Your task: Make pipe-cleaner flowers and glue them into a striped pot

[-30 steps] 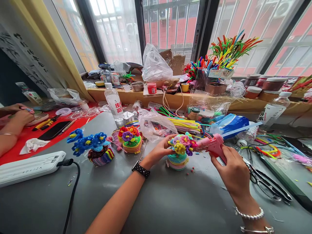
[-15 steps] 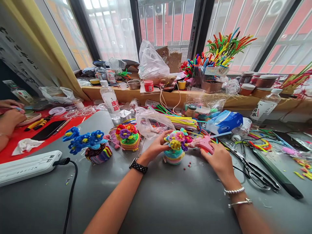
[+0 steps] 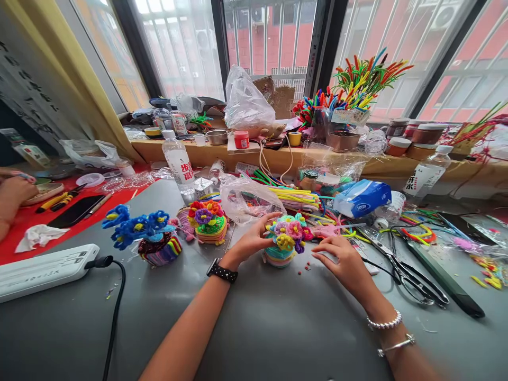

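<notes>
My left hand [image 3: 251,244], a dark watch on its wrist, is closed around the left side of a small flower pot of pipe cleaners [image 3: 280,255]. The pot is turquoise and yellow, standing upright with pink, yellow and purple flowers [image 3: 292,233] on top. Just right of it, my right hand [image 3: 343,264] hovers with fingers apart and nothing visible in them. Beyond those fingers lies a pink glue gun [image 3: 325,230], partly hidden by the hand. A few small red bits [image 3: 305,269] lie on the grey table between pot and hand.
To the left stand a blue-flowered pot [image 3: 161,250] and a green one with red flowers [image 3: 212,233]. Scissors [image 3: 408,272] and a green-black bar [image 3: 448,280] lie right. A white power strip [image 3: 47,272] is at left, near another person's hand [image 3: 18,190]. Pipe cleaners [image 3: 296,198] lie behind.
My right hand has let go of the pink glue gun, which now lies on the table behind it, and has come nearer the front. My left hand keeps its hold on the pot.
</notes>
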A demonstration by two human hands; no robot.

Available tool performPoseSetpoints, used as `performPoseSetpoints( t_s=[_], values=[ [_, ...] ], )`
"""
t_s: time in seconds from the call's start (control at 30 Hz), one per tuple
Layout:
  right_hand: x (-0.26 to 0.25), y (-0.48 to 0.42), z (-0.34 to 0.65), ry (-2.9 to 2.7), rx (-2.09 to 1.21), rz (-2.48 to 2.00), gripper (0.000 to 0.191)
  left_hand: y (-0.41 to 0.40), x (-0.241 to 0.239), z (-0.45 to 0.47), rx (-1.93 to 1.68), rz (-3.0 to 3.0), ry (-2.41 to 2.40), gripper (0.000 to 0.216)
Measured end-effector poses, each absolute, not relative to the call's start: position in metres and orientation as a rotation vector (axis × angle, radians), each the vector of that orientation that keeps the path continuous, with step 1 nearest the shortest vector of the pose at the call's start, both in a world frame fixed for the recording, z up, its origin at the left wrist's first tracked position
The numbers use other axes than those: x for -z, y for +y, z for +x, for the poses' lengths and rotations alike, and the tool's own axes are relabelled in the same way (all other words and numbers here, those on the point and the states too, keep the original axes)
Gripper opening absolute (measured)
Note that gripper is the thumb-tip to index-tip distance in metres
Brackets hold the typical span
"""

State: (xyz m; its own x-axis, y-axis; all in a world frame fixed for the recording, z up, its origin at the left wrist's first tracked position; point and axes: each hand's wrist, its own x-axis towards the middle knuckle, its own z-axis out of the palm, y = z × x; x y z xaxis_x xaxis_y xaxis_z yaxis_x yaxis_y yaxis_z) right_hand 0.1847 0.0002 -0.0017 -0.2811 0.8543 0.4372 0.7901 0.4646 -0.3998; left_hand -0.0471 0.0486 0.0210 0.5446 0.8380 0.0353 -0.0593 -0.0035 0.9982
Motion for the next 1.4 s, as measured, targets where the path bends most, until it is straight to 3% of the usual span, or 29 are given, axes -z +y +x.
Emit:
performPoseSetpoints(
  t_s=[0.17,0.77,1.03,1.4],
  values=[
    [0.010,0.003,0.180,-2.149,-0.291,-1.377,0.008,0.046,-0.024,-0.046,-0.804,1.433,0.726,0.074],
    [0.009,0.000,0.178,-2.201,-0.288,-1.354,0.010,0.048,-0.017,-0.044,-0.891,1.432,0.767,0.067],
    [0.010,-0.003,0.175,-2.212,-0.304,-1.357,0.013,0.052,-0.015,-0.043,-0.979,1.261,0.723,0.076],
    [-0.013,0.013,0.159,-1.822,-0.292,-1.288,0.017,0.056,-0.008,-0.041,-1.008,1.298,0.703,0.068]
  ],
)
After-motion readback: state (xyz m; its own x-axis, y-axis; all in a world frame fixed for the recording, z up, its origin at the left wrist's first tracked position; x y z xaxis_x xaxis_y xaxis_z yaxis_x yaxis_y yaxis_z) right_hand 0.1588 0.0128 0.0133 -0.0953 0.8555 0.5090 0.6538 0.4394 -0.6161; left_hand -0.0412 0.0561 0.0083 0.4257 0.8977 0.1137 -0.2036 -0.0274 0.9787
